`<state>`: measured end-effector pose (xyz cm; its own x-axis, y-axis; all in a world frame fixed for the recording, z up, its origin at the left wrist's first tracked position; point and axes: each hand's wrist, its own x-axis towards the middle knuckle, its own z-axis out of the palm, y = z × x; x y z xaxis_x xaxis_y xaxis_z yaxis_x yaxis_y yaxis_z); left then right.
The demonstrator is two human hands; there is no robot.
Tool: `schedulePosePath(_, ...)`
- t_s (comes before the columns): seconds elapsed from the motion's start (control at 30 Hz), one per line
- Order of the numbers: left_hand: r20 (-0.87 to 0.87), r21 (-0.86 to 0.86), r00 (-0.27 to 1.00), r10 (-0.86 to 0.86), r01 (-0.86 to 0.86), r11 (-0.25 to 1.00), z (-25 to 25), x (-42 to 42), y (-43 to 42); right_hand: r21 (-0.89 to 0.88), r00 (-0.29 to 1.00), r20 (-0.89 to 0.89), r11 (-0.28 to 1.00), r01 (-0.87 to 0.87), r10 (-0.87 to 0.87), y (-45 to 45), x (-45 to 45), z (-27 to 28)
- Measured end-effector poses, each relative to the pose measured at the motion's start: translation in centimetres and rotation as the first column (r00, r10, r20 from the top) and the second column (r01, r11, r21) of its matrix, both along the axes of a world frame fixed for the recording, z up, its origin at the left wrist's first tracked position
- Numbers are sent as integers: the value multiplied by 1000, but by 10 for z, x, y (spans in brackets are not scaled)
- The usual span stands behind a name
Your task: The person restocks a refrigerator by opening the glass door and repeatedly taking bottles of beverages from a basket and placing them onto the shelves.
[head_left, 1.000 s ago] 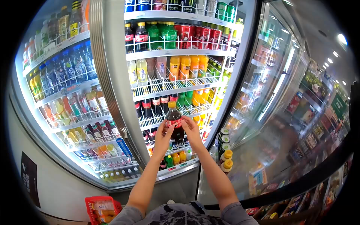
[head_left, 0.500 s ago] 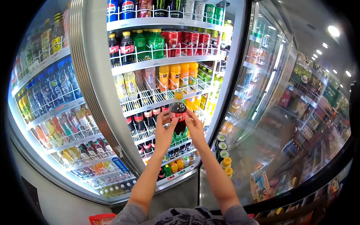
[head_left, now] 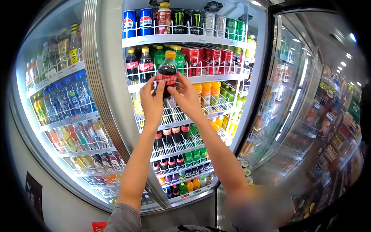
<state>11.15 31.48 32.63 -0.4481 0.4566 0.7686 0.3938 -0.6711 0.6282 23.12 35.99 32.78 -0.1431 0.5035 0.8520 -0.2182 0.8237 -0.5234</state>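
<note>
A cola bottle with a yellow cap and red label stands nearly upright between my two hands, in front of the open cooler. My left hand grips its left side, and my right hand closes on its right side, the thumbs on the near face. Just behind it, the second shelf carries two similar cola bottles at the left, then green bottles and red cans. The held bottle hides part of that row and the shelf's front edge.
Above are energy drink cans and blue cans. Orange juice bottles stand a shelf below. At the right, the open glass door borders my reach; a metal-edged door stands at the left. White wire guards line the shelves.
Both hands have raised the cola bottle from in front of the lower shelves to the second shelf's height, slightly leftward. My view has tilted up, showing more of the top shelf.
</note>
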Motion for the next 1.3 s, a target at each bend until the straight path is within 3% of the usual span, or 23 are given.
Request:
schedulePosePath(0.07, 3, 12, 999, 34, -34, 999, 12, -12, 8, 37, 1000, 26, 999, 4, -5, 7, -15, 16)
schedulePosePath(0.1, -60, 64, 980, 192, -188, 980, 19, -16, 12, 97, 1000, 1, 995, 19, -20, 16, -28, 22)
schedulePosePath(0.17, -72, 82, 946, 315, -309, 948, 29, -28, 24, 136, 1000, -22, 991, -14, 17, 20, -46, 40)
schedulePosePath(0.27, -32, 85, 952, 306, -302, 949, 33, -34, 42, 288, 998, -41, 957, -25, 38, 39, -73, 57)
schedulePosePath(0.43, 49, 55, 946, 319, -321, 945, 41, -38, 54, 266, 994, 42, 958, -110, 103, 68, -104, 59)
schedulePosePath(0.5, 63, 71, 921, 385, -389, 919, 47, -40, 63, 203, 974, 36, 952, -227, 225, 74, -114, 60)
schedulePosePath(0.57, 142, -6, 980, 139, -140, 990, 56, -42, 62, 235, 982, 82, 954, -184, 169, 80, -120, 64)
schedulePosePath(0.6, 118, 128, 971, 206, -221, 967, 51, -57, 89, 236, 991, 109, 967, -99, 75, 83, -123, 64)
schedulePosePath(0.63, 99, 127, 959, 266, -278, 952, 53, -63, 95, 238, 990, 138, 971, -14, -19, 84, -126, 64)
schedulePosePath(0.7, 72, 121, 940, 332, -339, 933, 57, -70, 104, 173, 990, 143, 985, -12, -13, 91, -137, 63)
schedulePosePath(0.77, 56, 93, 949, 312, -316, 944, 58, -77, 105, 354, 950, 90, 901, 251, -300, 103, -147, 56)
schedulePosePath(0.83, 179, -10, 969, 170, -171, 985, 62, -74, 98, 358, 940, 111, 895, 266, -323, 105, -153, 56)
schedulePosePath(0.9, 201, -76, 975, 99, -85, 993, 68, -66, 81, 427, 856, 140, 811, 400, -497, 108, -156, 54)
schedulePosePath(0.97, 205, -232, 940, 274, -226, 946, 71, -61, 74, 393, 853, 139, 819, 419, -503, 107, -160, 48)
schedulePosePath(1.07, 163, -360, 960, 226, -155, 920, 68, -76, 84, 231, 857, 221, 879, 418, -466, 98, -158, 53)
schedulePosePath(1.17, 106, -274, 938, 329, -290, 917, 49, -91, 116, 333, 870, 176, 860, 388, -460, 105, -158, 46)
schedulePosePath(1.2, 105, -232, 940, 325, -294, 927, 48, -95, 122, 354, 855, 238, 861, 365, -460, 104, -155, 45)
schedulePosePath(1.3, 70, -265, 944, 323, -295, 918, 42, -98, 126, 356, 848, 208, 845, 399, -488, 102, -155, 44)
